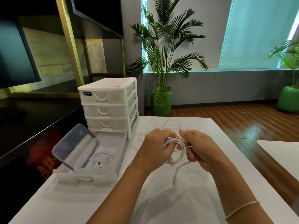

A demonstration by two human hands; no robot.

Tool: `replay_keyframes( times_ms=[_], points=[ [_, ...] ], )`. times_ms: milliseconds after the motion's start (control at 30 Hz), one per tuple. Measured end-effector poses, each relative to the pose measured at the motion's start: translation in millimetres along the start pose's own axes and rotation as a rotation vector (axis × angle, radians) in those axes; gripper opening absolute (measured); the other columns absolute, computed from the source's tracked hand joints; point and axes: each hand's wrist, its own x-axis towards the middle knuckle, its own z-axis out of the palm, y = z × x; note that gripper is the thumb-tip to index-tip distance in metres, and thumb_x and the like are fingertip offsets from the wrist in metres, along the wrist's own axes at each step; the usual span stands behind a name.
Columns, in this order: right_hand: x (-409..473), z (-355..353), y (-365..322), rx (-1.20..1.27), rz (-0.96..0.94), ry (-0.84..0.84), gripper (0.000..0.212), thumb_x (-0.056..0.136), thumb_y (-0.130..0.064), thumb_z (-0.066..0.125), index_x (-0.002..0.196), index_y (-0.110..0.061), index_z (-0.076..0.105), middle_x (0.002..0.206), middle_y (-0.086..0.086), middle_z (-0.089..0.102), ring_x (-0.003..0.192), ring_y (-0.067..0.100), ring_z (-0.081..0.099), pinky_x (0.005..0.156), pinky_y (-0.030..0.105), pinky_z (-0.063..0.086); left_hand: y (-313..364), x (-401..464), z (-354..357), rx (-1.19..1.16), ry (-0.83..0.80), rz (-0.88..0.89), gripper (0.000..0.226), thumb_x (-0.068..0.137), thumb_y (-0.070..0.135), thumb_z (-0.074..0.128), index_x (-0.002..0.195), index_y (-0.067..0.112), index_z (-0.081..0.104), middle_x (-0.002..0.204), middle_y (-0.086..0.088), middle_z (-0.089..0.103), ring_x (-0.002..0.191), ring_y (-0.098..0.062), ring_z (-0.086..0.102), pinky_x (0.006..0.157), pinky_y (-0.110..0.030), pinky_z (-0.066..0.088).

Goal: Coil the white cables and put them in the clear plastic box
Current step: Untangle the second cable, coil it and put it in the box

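My left hand [154, 146] grips a bundle of coiled white cable [177, 151] above the white table [161, 199]. My right hand [196, 147] pinches the same cable beside the coil, and its loose plug end [175, 175] hangs down toward the table. More loose white cable [169, 123] lies tangled on the table behind my hands. The clear plastic box [103, 168] stands open at the left, its lid [75, 145] tilted up. One coiled white cable [101, 160] lies inside it.
A white drawer unit [110, 104] stands at the table's back left, its bottom drawer pulled out under the clear box. A second white table edge [281, 152] is at the right. Potted palms [163, 62] stand behind on the wooden floor.
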Motion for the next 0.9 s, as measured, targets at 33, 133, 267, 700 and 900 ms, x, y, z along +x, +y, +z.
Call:
replay_keyframes(
  times_ms=[33, 133, 267, 700, 900],
  points=[
    [-0.6, 0.4, -0.8, -0.034, -0.019, -0.011, 0.024, 0.091, -0.035, 0.053, 0.095, -0.012, 0.058, 0.065, 0.003, 0.066, 0.039, 0.009, 0.044, 0.046, 0.024, 0.039, -1.0, 0.0, -0.2, 0.013, 0.031, -0.026, 0.018, 0.084, 0.018, 0.066, 0.1, 0.01, 0.07, 0.088, -0.006, 0.069, 0.062, 0.0, 0.045, 0.06, -0.003, 0.031],
    [-1.9, 3.4, 0.0, -0.152, -0.08, -0.059, 0.023, 0.082, -0.028, 0.067, 0.1, -0.019, 0.056, 0.09, 0.006, 0.067, 0.068, 0.016, 0.059, 0.056, 0.024, 0.047, -5.5, 0.2, -0.7, 0.055, 0.113, -0.114, 0.018, 0.085, 0.019, 0.065, 0.099, 0.009, 0.069, 0.09, -0.007, 0.068, 0.065, -0.006, 0.046, 0.06, -0.003, 0.031],
    [-1.9, 9.1, 3.6, -0.271, -0.226, -0.01, 0.025, 0.078, -0.011, 0.072, 0.087, -0.025, 0.053, 0.1, 0.005, 0.064, 0.088, 0.022, 0.061, 0.077, 0.03, 0.052, -3.3, 1.0, 0.8, 0.042, 0.132, -0.217, 0.02, 0.084, 0.022, 0.066, 0.1, 0.01, 0.068, 0.094, -0.002, 0.067, 0.075, -0.008, 0.05, 0.064, -0.002, 0.034],
    [-4.7, 4.5, 3.0, -0.576, -0.506, 0.231, 0.007, 0.075, -0.017, 0.074, 0.079, -0.022, 0.074, 0.103, -0.002, 0.063, 0.097, 0.016, 0.054, 0.08, 0.024, 0.047, -1.9, 12.2, -12.8, -0.973, -0.023, -0.968, 0.011, 0.081, 0.014, 0.069, 0.08, 0.005, 0.063, 0.069, -0.008, 0.068, 0.057, -0.016, 0.062, 0.055, -0.025, 0.057],
    [-6.8, 5.6, 0.7, -0.72, -0.423, 0.218, 0.023, 0.074, -0.031, 0.074, 0.096, -0.024, 0.075, 0.12, 0.001, 0.063, 0.107, 0.017, 0.048, 0.094, 0.047, 0.043, -2.5, 12.2, -13.3, -1.047, 0.017, -0.926, 0.009, 0.084, 0.012, 0.065, 0.087, 0.004, 0.066, 0.068, -0.004, 0.068, 0.049, -0.008, 0.059, 0.049, -0.02, 0.053]
  ],
)
